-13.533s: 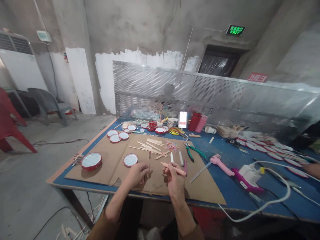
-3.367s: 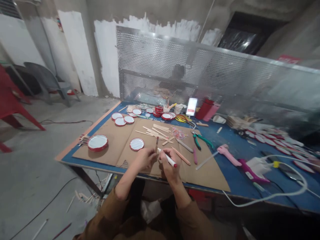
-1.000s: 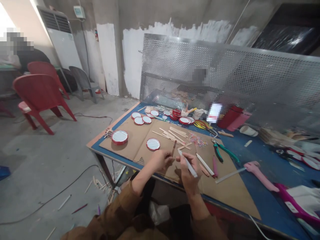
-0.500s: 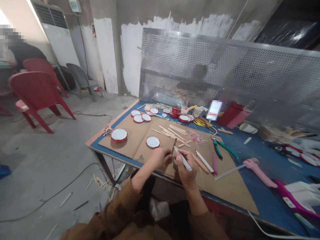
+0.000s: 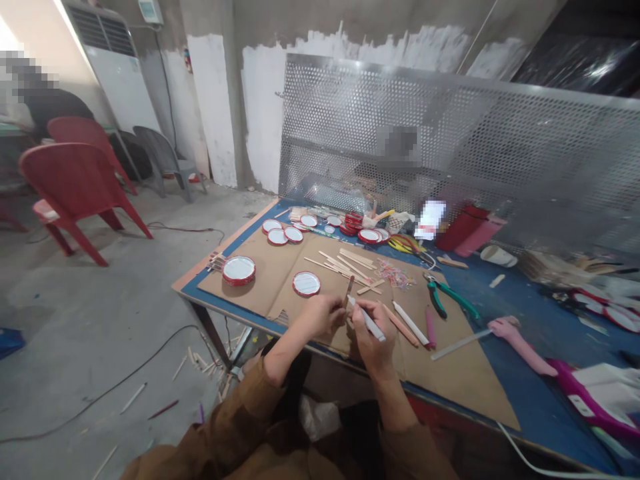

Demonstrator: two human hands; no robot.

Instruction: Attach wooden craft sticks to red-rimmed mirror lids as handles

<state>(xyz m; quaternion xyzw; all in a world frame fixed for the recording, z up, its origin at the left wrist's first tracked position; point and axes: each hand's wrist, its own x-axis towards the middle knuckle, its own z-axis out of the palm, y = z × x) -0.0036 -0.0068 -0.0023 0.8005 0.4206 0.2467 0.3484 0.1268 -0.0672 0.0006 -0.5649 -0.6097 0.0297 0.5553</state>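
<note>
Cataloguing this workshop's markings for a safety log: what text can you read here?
White label on the magenta tool: too small to read.
Pixelated white card beyond the table: too blurred to read.
No other words, numbers or signs show.

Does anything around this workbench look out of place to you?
Yes: thin wooden sticks lie scattered on the concrete floor under the table's near corner, apart from the sticks on the cardboard sheet, so they look dropped.
</note>
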